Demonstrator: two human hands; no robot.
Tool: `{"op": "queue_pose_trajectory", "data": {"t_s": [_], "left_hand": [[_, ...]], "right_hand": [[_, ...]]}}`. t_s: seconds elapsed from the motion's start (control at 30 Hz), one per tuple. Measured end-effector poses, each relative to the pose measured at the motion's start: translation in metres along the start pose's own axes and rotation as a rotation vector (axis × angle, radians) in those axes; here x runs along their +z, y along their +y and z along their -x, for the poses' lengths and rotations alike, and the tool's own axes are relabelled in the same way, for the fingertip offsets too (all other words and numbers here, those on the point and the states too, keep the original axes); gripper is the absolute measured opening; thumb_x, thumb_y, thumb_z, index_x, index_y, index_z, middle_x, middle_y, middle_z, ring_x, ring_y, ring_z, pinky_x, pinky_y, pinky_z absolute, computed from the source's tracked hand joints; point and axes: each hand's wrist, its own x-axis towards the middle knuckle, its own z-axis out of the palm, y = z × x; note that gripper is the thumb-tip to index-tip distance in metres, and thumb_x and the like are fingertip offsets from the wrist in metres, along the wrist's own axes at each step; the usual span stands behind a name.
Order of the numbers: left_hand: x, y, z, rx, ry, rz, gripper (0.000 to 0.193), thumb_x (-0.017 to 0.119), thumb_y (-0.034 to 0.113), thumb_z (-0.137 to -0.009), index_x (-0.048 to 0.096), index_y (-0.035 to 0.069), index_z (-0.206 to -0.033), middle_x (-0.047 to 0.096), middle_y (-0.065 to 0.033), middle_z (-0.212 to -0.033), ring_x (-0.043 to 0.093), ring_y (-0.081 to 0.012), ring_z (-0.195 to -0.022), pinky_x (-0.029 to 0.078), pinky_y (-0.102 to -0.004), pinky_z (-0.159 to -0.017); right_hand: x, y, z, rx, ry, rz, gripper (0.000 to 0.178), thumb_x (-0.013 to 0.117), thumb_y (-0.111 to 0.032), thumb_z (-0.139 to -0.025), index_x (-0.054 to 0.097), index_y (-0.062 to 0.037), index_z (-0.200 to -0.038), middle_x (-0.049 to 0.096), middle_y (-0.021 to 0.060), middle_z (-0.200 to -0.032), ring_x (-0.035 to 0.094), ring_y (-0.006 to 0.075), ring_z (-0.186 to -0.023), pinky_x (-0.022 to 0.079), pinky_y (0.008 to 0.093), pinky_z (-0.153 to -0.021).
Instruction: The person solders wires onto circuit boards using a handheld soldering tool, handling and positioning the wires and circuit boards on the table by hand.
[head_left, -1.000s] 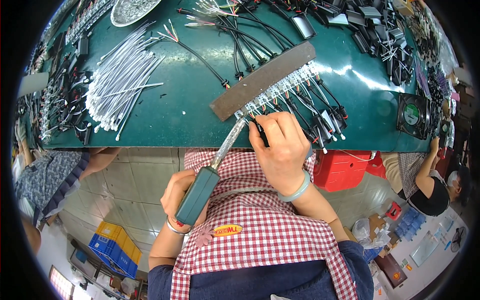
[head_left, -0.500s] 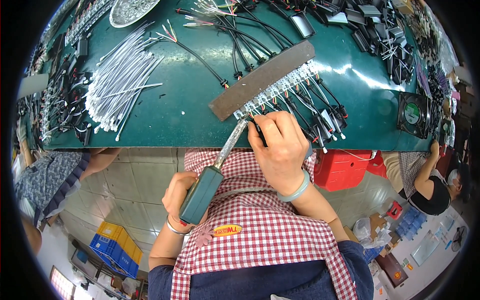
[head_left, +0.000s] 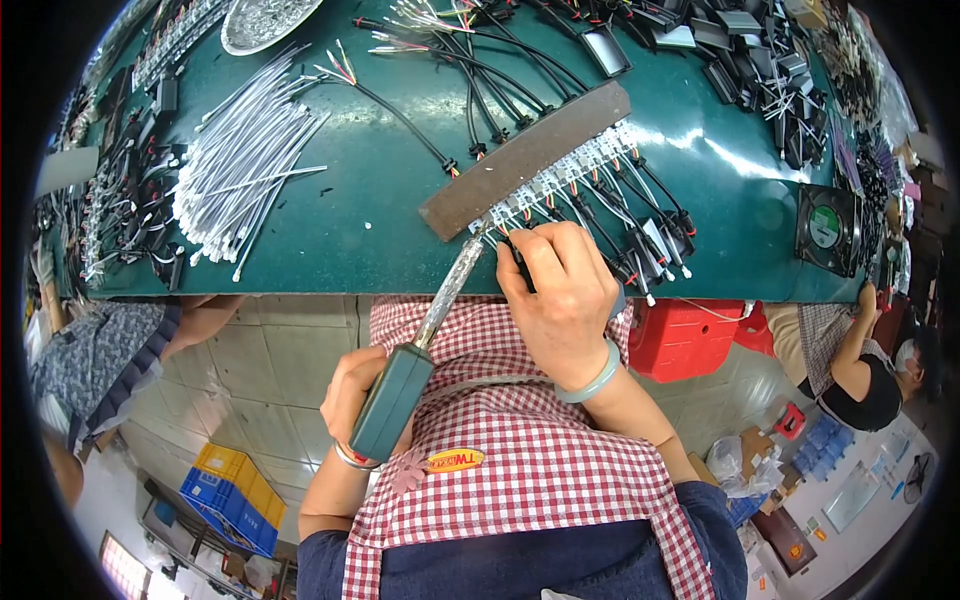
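Observation:
My left hand [head_left: 352,392] is wrapped round the dark green handle of a soldering iron [head_left: 394,402], whose silvery barrel slants up and right. The iron's tip meets the near left end of a row of small white circuit boards [head_left: 548,188]. Those boards lie along a long brown bar [head_left: 530,158], with black cables running out on both sides. Close to the tip, my right hand [head_left: 562,300] pinches a dark cable with thin wires; its fingers partly hide it.
White cable ties [head_left: 245,160] lie heaped on the green table [head_left: 370,250]. A dish [head_left: 262,24] stands far left, black casings [head_left: 715,45] pile up far right, and a fan [head_left: 828,228] sits near the right edge. Below it is a red box [head_left: 685,338]. Other people sit at both sides.
The soldering iron has shifted slightly left, its tip now further left on the boards and its handle a little lower, along with my left hand. My right hand stays almost still.

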Motion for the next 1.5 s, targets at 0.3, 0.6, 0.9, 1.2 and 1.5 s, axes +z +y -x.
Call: {"op": "queue_pose_trajectory", "data": {"t_s": [0.3, 0.6, 0.9, 1.2, 1.5], "left_hand": [[0.0024, -0.0016, -0.0001, 0.008, -0.014, 0.001, 0.017, 0.071, -0.003, -0.070, 0.068, -0.005, -0.086, 0.066, -0.0187, -0.087, 0.068, -0.0314, -0.075, 0.054, -0.0339, -0.059], [0.0044, -0.0040, -0.0022, 0.030, -0.049, 0.021, 0.018, 0.071, -0.004, -0.068, 0.068, -0.005, -0.086, 0.066, -0.0182, -0.086, 0.068, -0.0306, -0.075, 0.053, -0.0324, -0.057], [0.0046, -0.0037, -0.0042, 0.008, -0.065, 0.033, 0.019, 0.072, -0.004, -0.068, 0.068, -0.005, -0.086, 0.066, -0.0181, -0.086, 0.068, -0.0303, -0.074, 0.053, -0.0325, -0.057], [-0.0013, -0.0006, -0.0040, 0.067, -0.024, -0.006, 0.018, 0.071, -0.003, -0.068, 0.066, -0.005, -0.085, 0.064, -0.0179, -0.084, 0.066, -0.0312, -0.072, 0.052, -0.0346, -0.058], [-0.0015, -0.0007, -0.0014, 0.023, -0.024, 0.012, 0.019, 0.070, -0.002, -0.070, 0.067, -0.007, -0.088, 0.066, -0.0192, -0.087, 0.067, -0.0329, -0.075, 0.053, -0.0361, -0.061]], "right_hand": [[0.0016, 0.0024, 0.0011, -0.032, 0.011, -0.009, 0.019, 0.075, -0.002, -0.072, 0.063, -0.0025, -0.087, 0.056, 0.0078, -0.083, 0.058, 0.0231, -0.072, 0.048, 0.0333, -0.056], [0.0016, -0.0007, -0.0001, 0.004, 0.019, 0.003, 0.022, 0.079, 0.001, -0.067, 0.065, -0.0041, -0.084, 0.059, 0.0072, -0.081, 0.061, 0.0243, -0.071, 0.050, 0.0341, -0.060], [0.0044, 0.0033, 0.0005, -0.051, 0.027, 0.001, 0.019, 0.075, -0.002, -0.072, 0.061, -0.0032, -0.084, 0.055, 0.0076, -0.082, 0.057, 0.0234, -0.071, 0.048, 0.0334, -0.055], [0.0041, 0.0020, 0.0009, -0.032, 0.023, -0.001, 0.020, 0.076, 0.001, -0.069, 0.062, -0.0037, -0.082, 0.057, 0.0074, -0.081, 0.059, 0.0240, -0.071, 0.048, 0.0341, -0.058], [0.0027, 0.0045, 0.0009, -0.021, 0.023, -0.050, 0.018, 0.076, -0.001, -0.070, 0.064, -0.0027, -0.084, 0.058, 0.0083, -0.083, 0.060, 0.0241, -0.072, 0.050, 0.0340, -0.058]]}}
